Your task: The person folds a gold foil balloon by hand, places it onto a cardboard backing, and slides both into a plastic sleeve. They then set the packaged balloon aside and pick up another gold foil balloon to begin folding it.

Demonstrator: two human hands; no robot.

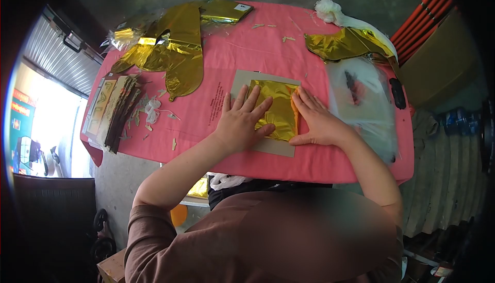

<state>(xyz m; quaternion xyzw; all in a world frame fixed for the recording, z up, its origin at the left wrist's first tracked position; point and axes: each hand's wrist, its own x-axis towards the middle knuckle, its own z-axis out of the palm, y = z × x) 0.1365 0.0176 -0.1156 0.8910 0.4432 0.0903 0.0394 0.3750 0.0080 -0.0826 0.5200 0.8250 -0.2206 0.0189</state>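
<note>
A folded sheet of shiny gold foil (281,110) lies on a grey cardboard sheet (281,150) near the middle of the table. Flat across the foil's left side rests my left hand (240,120), its fingers spread. My right hand (320,122) touches the foil's right edge with outstretched fingers, the thumb resting near the lower right corner. Neither hand grips anything. Part of the foil and cardboard is hidden under my hands.
A pink cloth (247,40) covers the table. Large gold foil balloons (183,51) lie at the back left, with another gold foil piece (340,43) at the back right. Left stands a stack of cards (111,110); right lie clear plastic bags (361,112). White string (152,108) and scraps are scattered.
</note>
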